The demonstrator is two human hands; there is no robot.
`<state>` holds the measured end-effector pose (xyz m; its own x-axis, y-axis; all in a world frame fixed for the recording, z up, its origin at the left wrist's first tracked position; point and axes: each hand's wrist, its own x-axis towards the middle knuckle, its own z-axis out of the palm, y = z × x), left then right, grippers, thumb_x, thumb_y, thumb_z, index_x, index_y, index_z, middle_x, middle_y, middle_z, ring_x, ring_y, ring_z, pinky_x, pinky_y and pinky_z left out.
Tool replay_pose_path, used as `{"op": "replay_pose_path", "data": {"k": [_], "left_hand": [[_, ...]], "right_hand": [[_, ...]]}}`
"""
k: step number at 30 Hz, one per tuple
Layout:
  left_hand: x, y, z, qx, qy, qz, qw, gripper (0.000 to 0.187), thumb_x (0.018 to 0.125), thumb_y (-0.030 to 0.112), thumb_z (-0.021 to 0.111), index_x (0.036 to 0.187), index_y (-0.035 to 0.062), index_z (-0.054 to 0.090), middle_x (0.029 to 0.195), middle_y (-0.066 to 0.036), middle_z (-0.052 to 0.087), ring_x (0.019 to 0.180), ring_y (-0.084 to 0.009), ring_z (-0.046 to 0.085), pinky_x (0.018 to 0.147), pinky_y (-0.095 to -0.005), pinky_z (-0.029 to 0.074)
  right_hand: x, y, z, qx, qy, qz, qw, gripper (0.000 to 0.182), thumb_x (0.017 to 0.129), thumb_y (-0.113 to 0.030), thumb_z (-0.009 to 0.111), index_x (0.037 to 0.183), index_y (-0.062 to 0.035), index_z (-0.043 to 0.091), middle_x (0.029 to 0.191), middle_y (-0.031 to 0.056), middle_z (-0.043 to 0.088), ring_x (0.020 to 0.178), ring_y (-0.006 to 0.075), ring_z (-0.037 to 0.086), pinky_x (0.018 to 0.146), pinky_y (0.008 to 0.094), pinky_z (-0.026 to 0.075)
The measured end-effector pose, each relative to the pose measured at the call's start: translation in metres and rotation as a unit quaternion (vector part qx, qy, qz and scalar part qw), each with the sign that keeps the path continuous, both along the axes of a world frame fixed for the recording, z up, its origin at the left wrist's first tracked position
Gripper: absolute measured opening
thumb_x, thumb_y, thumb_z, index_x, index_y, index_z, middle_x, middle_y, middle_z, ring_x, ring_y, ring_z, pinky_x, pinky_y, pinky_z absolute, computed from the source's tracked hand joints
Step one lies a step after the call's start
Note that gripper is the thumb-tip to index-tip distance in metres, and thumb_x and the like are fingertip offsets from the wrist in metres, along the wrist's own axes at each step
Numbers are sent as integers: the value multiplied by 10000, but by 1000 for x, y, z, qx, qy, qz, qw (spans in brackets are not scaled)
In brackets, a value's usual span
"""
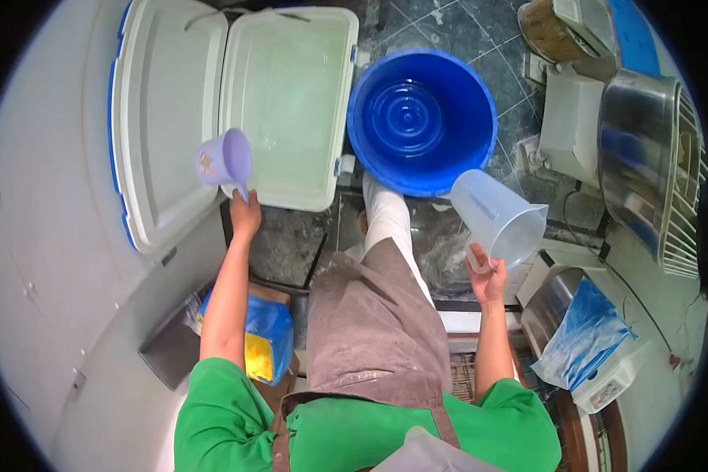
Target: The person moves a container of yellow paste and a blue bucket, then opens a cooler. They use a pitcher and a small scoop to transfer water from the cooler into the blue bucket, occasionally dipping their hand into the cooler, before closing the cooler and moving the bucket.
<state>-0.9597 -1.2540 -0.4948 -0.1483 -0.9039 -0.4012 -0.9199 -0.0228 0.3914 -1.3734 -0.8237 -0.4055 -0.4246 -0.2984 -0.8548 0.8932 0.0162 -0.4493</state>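
My left hand (245,214) is closed round the handle of a purple dipper (222,157), held over the near left rim of a white cooler box. The cooler (291,102) stands open with clear liquid inside. To the right, my right hand (488,275) grips the handle of a translucent measuring jug (495,216), which is tilted with its mouth toward the lower right. No liquid shows in the jug. Between them, farther forward, is a round blue tub (421,177) with a little liquid at its bottom.
The cooler's lid (169,118) leans open on the left. A metal container with a wire rack (637,149) is at the right. A blue plastic bag (582,334) lies on equipment at the lower right. A blue and yellow package (267,338) sits at the lower left. Dark tiles (448,31) cover the floor.
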Motion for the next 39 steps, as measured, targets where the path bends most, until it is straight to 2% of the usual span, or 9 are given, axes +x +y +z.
{"op": "replay_pose_path", "data": {"k": [4, 8, 16, 19, 21, 31, 34, 37, 39], "left_hand": [[29, 92, 1, 126, 13, 215, 968, 331, 969, 241, 531, 1116, -49, 468, 813, -142, 642, 746, -220, 660, 717, -392, 499], [39, 151, -38, 155, 113, 325, 926, 333, 969, 243, 531, 1101, -57, 474, 831, -149, 642, 752, -224, 657, 722, -396, 497], [-4, 127, -140, -179, -22, 95, 979, 414, 972, 323, 518, 1124, -57, 457, 935, -284, 642, 851, -498, 607, 722, -512, 479], [-13, 103, -196, -157, -11, 132, 979, 407, 969, 323, 522, 1139, -41, 457, 939, -289, 644, 864, -485, 616, 732, -524, 474], [-21, 98, -220, -143, 24, 150, 978, 411, 967, 324, 526, 1155, -34, 451, 927, -277, 655, 859, -484, 620, 733, -535, 471], [-23, 108, -247, -296, -141, 215, 920, 314, 868, 212, 585, 1027, -59, 570, 922, -286, 654, 840, -467, 625, 716, -545, 462], [-4, 103, -267, -434, -82, 143, 886, 303, 861, 192, 593, 1009, -71, 592, 917, -283, 651, 822, -459, 625, 699, -537, 469], [-10, 106, -262, -421, -60, 225, 877, 277, 856, 173, 598, 999, -64, 605, 912, -277, 649, 828, -458, 622, 714, -533, 472], [-7, 115, -258, -402, -19, 240, 883, 270, 856, 168, 601, 1008, -55, 604, 920, -273, 649, 835, -455, 622, 724, -531, 473]], "right_hand": [[1, 8, 32, -29, -2, 31, 999, 531, 818, -176, 531, 1324, -37, 451, 1213, 150, 598, 1174, 281, 559, 991, 436, 429], [4, 16, 49, -15, 58, 159, 986, 599, 811, -222, 562, 1360, -21, 431, 1266, 169, 580, 1241, 296, 519, 1038, 435, 395], [2, -4, -30, -28, 90, 152, 984, 690, 802, -235, 587, 1409, 0, 357, 1351, 159, 506, 1265, 289, 494, 1054, 430, 379], [-14, -26, -87, -67, 141, 118, 981, 700, 806, -220, 592, 1410, 27, 340, 1370, 167, 485, 1271, 299, 484, 1065, 434, 368], [-28, -31, -133, -88, 216, 117, 965, 418, 862, -213, 535, 1166, 73, 552, 1227, 111, 546, 1231, 230, 462, 1105, 396, 294], [-69, -78, -224, -197, 284, 122, 930, 408, 888, -188, 488, 1147, 121, 549, 1329, 235, 492, 1313, 315, 415, 1158, 435, 235], [-65, -82, -228, -191, 337, 138, 912, 650, 866, -206, 526, 1390, 118, 321, 1398, 228, 435, 1321, 337, 422, 1138, 449, 277], [-57, -72, -225, -150, 397, 94, 901, 539, 893, -177, 532, 1327, 121, 419, 1309, 192, 525, 1224, 287, 511, 1066, 413, 376], [-48, -82, -218, -83, 465, 154, 868, 208, 914, -105, 559, 1048, 42, 617, 1137, 130, 607, 1023, 189, 576, 966, 343, 423]]}}
